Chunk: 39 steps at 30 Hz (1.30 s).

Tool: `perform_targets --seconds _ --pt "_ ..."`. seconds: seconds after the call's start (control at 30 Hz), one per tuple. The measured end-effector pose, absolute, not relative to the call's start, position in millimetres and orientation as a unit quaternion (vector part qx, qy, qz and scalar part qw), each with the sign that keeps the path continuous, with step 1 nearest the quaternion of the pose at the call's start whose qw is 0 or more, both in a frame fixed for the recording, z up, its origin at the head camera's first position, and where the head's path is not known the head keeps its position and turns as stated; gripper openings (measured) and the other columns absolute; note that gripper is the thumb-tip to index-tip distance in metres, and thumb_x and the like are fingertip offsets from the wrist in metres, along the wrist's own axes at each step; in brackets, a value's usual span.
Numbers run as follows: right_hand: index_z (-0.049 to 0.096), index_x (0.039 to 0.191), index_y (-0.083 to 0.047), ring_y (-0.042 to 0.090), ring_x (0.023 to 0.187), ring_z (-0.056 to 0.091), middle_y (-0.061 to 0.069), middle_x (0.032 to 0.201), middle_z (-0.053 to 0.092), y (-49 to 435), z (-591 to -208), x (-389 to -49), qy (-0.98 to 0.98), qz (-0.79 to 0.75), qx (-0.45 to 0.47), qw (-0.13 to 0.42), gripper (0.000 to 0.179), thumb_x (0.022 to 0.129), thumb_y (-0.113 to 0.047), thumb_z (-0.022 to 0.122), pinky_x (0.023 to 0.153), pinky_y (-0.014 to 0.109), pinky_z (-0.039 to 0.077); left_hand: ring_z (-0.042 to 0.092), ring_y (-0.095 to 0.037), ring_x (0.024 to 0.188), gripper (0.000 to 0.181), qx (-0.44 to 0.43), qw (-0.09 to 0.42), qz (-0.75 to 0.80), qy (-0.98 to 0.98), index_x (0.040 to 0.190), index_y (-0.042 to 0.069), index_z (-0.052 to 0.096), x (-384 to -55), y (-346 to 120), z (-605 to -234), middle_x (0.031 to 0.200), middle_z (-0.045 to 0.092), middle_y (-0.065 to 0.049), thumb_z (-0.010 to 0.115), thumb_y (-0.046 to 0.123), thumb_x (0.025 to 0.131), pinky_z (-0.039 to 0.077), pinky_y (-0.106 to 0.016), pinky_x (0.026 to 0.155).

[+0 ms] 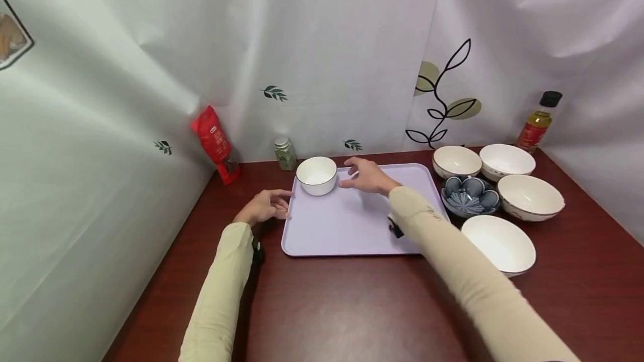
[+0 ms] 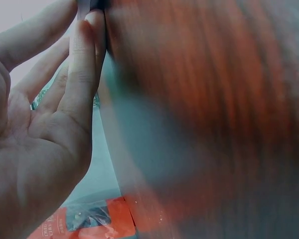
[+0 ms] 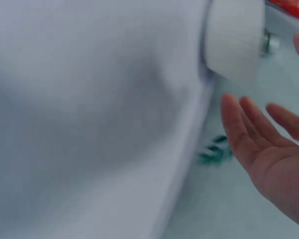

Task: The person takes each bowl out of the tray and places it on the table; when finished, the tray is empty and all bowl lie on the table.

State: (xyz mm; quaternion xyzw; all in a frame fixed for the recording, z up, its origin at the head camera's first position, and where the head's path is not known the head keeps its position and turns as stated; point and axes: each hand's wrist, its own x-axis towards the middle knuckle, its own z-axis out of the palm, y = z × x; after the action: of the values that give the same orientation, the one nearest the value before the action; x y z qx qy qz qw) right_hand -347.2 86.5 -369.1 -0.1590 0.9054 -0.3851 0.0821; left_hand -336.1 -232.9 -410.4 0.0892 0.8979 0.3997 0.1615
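Note:
A white bowl with a thin dark rim (image 1: 316, 176) stands in the far left corner of a pale lilac tray (image 1: 342, 228). My right hand (image 1: 369, 176) hovers over the tray just right of that bowl, fingers spread and thumb apart. The right wrist view shows a gap between the fingertips (image 3: 230, 107) and the bowl's white side (image 3: 234, 37). Beside the tray's left edge is my left hand (image 1: 264, 206), its fingertips right at the rim. Seen from the left wrist, the fingers (image 2: 79, 69) are fairly straight, their tips close together at the edge.
On the right stand several white bowls (image 1: 530, 197) and a blue patterned bowl (image 1: 469, 197), close by the tray. Behind them is an oil bottle (image 1: 535, 126). A green-filled jar (image 1: 285, 153) and a red packet (image 1: 215, 141) stand at the back left, near the white curtain (image 1: 342, 71).

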Motion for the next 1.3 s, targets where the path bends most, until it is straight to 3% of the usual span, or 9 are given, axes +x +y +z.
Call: perform_targets --seconds 0.3,0.57,0.87,1.3 --pt "0.037 0.152 -0.004 0.032 0.136 0.050 0.018 0.147 0.052 35 -395 -367 0.893 -0.439 -0.099 0.010 0.095 0.078 -0.036 0.086 0.115 0.045 0.041 0.065 -0.011 0.084 0.062 0.102 0.159 0.396 0.898 0.139 0.007 0.058 -335 -232 -408 0.100 0.070 -0.014 0.079 0.002 0.081 0.057 -0.023 0.078" --pt "0.028 0.155 0.001 0.036 0.142 0.041 0.025 0.152 0.040 12 -399 -372 0.902 -0.416 -0.110 0.020 0.110 0.072 -0.036 0.089 0.119 0.046 0.036 0.064 -0.011 0.082 0.062 0.092 0.158 0.389 0.903 0.139 0.008 0.059 -336 -231 -409 0.099 0.070 -0.013 0.079 0.002 0.081 0.056 -0.022 0.077" --pt "0.026 0.156 0.001 0.036 0.142 0.041 0.024 0.152 0.040 6 -403 -374 0.904 -0.420 -0.083 0.006 0.117 0.067 -0.034 0.093 0.119 0.044 0.036 0.064 -0.011 0.082 0.060 0.096 0.147 0.384 0.907 0.137 0.007 0.060 -336 -228 -411 0.099 0.070 -0.013 0.080 0.001 0.081 0.056 -0.022 0.077" --pt "0.035 0.152 -0.002 0.034 0.139 0.043 0.021 0.149 0.044 19 -400 -368 0.896 -0.437 -0.075 -0.006 0.110 0.064 -0.031 0.094 0.116 0.045 0.039 0.064 -0.011 0.083 0.061 0.086 0.151 0.385 0.906 0.138 0.009 0.060 -335 -228 -410 0.099 0.069 -0.012 0.079 0.000 0.081 0.055 -0.021 0.077"
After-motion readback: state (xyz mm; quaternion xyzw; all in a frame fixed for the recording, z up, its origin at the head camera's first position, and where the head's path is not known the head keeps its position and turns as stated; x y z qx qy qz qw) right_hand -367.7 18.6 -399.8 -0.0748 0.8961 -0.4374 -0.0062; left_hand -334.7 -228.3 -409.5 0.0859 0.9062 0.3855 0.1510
